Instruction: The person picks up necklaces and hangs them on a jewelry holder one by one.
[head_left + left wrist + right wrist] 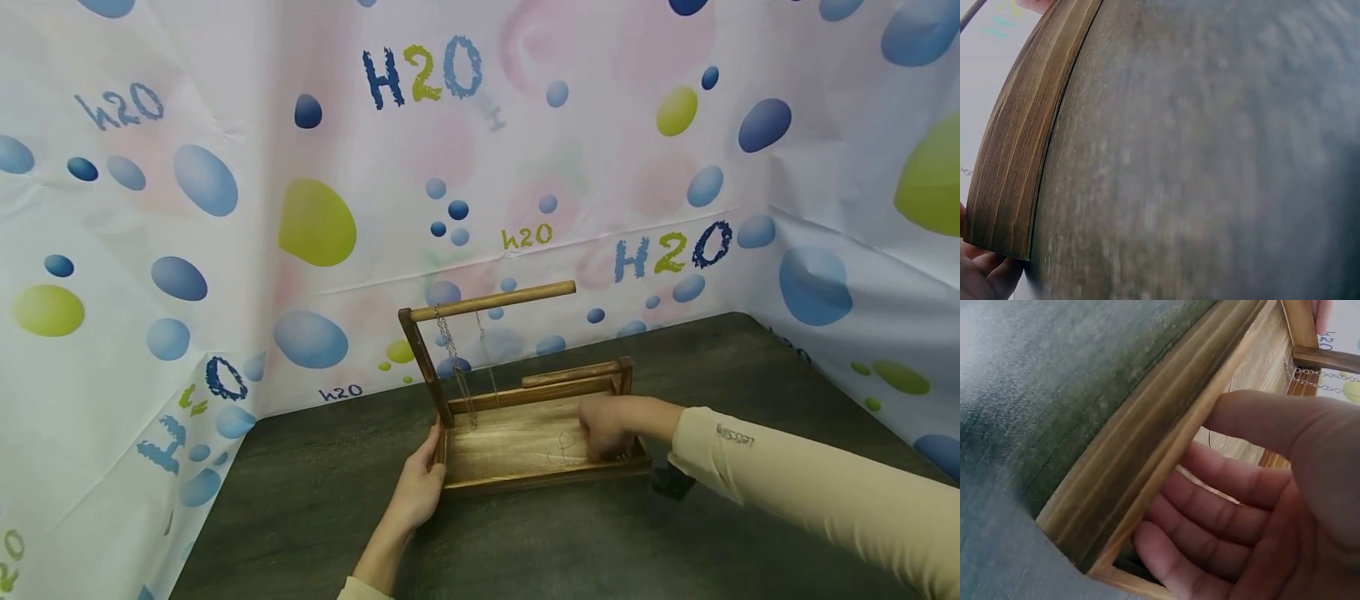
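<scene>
A wooden jewelry stand [517, 479] with a shallow tray base sits on the dark table. Several thin chains [453, 358] hang from its tall bar on the left. My left hand [418, 487] grips the tray's left end, with fingers [988, 272] at the edge of the wooden side in the left wrist view. Inside the right end of the tray is my right hand [606, 425], its fingers bent down. A thin wire-like loop [561, 448] lies beside it on the tray floor. The near wall hides the right fingertips, so I cannot tell whether they pinch anything.
A shorter wooden bar [573, 375] crosses above the tray's back right, close to my right wrist. Beneath the right forearm, a small black object [671, 482] shows beside the stand. A printed white sheet [480, 183] covers the walls behind the table [315, 517].
</scene>
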Motion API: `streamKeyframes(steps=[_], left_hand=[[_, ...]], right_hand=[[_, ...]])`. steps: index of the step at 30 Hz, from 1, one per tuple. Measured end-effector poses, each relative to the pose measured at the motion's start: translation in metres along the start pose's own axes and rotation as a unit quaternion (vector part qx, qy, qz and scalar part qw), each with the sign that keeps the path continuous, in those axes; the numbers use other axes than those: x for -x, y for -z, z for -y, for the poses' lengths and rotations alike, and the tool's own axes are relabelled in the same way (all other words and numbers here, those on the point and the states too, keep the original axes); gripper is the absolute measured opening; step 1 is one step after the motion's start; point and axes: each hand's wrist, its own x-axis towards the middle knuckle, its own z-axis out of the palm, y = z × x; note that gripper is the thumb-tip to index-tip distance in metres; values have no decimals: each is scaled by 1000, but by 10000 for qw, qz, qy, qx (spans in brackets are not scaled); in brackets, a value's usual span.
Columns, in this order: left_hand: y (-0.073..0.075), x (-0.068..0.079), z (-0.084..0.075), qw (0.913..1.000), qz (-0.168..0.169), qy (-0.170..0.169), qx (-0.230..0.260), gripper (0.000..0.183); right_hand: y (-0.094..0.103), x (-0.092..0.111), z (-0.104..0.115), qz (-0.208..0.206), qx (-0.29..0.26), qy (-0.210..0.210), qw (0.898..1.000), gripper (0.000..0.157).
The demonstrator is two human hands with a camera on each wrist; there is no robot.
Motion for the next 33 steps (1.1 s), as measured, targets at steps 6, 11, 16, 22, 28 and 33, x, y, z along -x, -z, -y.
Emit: streamKeyframes(steps=[6,11,16,22,28,33], left_hand=[[1,1,-3,10000,15,2,31,66],[1,1,-5,10000,41,2,63,66],[1,1,-4,10000,31,0,44,65],[0,1,-3,10000,29,-56,17,65],[0,1,-3,10000,16,-27,-28,65],[0,1,-2,10000,20,-22,-30,65]], right_hand=[[0,-5,-2,210,-134,-110,9996,34],[0,-8,-6,499,-825,38,9953,26],[-1,-11,-8,722,-1518,38,9858,13],[-6,-14,-10,869,-2348,-54,9681,22],[-7,-18,-10,1028,-3021,109,9476,28],[-8,-22,-7,719,-3674,443,9262,27]])
